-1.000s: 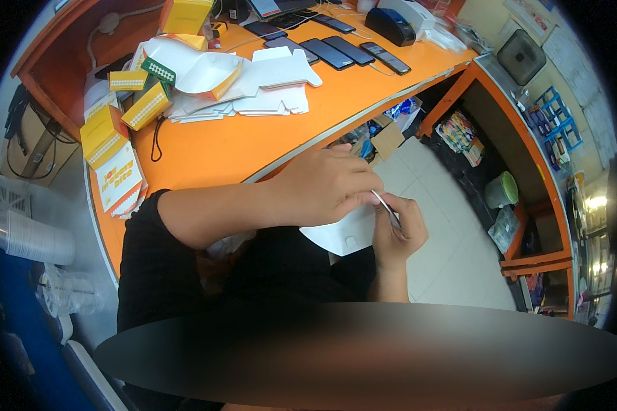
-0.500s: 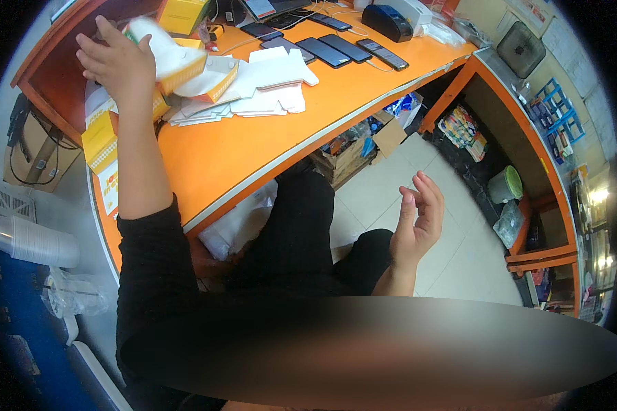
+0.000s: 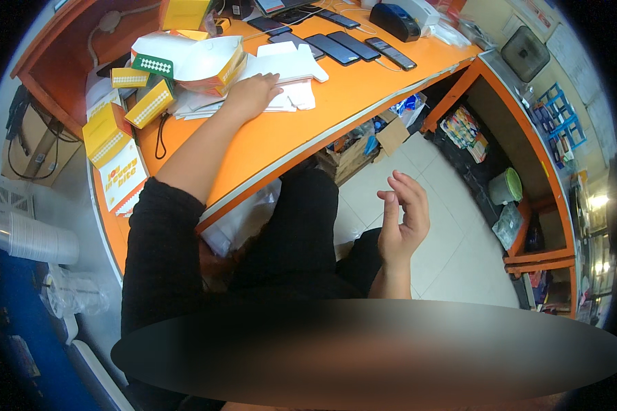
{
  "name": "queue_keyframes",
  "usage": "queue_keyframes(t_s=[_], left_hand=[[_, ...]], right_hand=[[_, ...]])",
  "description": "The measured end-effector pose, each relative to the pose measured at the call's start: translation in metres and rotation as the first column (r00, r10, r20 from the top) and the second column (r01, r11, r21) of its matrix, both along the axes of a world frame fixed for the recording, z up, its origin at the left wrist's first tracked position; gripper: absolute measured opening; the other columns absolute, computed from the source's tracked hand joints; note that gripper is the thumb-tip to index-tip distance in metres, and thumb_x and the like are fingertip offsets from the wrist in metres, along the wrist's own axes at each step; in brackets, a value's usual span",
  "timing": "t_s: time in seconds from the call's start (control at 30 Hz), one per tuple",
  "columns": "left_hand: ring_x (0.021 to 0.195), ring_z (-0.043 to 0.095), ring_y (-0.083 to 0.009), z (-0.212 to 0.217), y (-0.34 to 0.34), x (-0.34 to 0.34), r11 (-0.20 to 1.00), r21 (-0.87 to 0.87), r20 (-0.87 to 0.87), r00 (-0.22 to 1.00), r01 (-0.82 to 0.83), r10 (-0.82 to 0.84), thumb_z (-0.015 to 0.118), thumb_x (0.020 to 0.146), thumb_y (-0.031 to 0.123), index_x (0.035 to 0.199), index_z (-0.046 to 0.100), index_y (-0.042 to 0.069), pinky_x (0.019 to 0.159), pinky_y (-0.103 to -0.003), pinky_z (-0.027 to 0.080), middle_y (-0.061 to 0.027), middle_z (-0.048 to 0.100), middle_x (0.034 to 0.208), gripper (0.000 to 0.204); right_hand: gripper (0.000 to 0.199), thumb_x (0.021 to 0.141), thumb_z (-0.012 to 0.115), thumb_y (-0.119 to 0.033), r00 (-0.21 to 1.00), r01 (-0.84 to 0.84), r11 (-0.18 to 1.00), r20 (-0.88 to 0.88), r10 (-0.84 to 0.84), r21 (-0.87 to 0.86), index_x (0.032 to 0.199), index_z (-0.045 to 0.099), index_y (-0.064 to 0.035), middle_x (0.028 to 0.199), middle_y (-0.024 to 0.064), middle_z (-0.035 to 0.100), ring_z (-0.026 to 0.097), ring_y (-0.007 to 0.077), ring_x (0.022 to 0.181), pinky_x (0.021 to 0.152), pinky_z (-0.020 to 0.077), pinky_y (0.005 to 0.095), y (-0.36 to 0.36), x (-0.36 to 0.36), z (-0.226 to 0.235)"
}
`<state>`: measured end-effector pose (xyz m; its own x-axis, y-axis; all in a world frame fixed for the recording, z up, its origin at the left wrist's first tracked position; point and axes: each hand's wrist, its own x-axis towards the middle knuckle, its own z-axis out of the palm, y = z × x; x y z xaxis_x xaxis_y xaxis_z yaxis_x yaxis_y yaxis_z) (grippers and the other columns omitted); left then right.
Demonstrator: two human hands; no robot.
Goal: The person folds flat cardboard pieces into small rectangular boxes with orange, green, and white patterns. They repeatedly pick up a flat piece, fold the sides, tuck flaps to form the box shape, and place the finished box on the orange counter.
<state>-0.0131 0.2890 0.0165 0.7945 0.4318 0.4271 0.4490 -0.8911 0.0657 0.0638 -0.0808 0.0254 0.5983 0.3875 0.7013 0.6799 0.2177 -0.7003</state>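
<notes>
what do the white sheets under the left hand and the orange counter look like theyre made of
The white sheets under the left hand look like thin matte card or paper: flat, creased and cut into flaps, probably unfolded box blanks. The orange counter seems to be smooth laminate over board, judging by its even colour, faint sheen and pale edge strip, though the core is hidden.

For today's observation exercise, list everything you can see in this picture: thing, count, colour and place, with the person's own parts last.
counter: one, orange, across the top
flat white cartons: a stack, white, mid counter
yellow boxes: several, yellow, left end of counter
open carton: one, white and yellow, behind the stack
phones: about five, dark, far edge of counter
green bucket: one, green, floor at right
plastic cups: a stack, clear, far left
left hand: flat on the white cartons
right hand: open, empty, above the lap
</notes>
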Motion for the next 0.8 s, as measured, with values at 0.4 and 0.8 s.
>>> queue_keyframes(t_s=[0.4, 0.8], left_hand=[[0.079, 0.069, -0.0239, 0.025, 0.015, -0.010, 0.916, -0.396, 0.290, 0.939, -0.059, 0.185, 0.074, 0.084, 0.030, 0.094, 0.077, 0.009, 0.072, -0.037, 0.052, -0.0132, 0.073, 0.086, 0.023], [0.083, 0.062, -0.0120, 0.047, -0.001, -0.002, 0.825, -0.216, 0.929, 0.369, 0.523, 0.009, 0.060, 0.098, 0.006, 0.099, 0.062, 0.003, 0.076, -0.026, 0.051, -0.0041, 0.067, 0.094, 0.003]], right_hand=[[0.013, 0.090, 0.066, 0.001, 0.997, -0.053, 0.998, 0.046, 0.054, -0.033, 0.102, 0.071, 0.0008, 0.112, 0.0173, 0.066, 0.067, 0.0198, 0.092, 0.072, 0.0555, 0.0275, 0.009, -0.009, 0.001], [0.016, 0.095, 0.061, -0.004, 0.987, -0.125, 0.992, -0.100, 0.124, -0.002, 0.108, 0.068, 0.0015, 0.115, 0.0167, 0.065, 0.067, 0.0199, 0.092, 0.075, 0.0568, 0.0298, 0.000, 0.001, -0.006]])
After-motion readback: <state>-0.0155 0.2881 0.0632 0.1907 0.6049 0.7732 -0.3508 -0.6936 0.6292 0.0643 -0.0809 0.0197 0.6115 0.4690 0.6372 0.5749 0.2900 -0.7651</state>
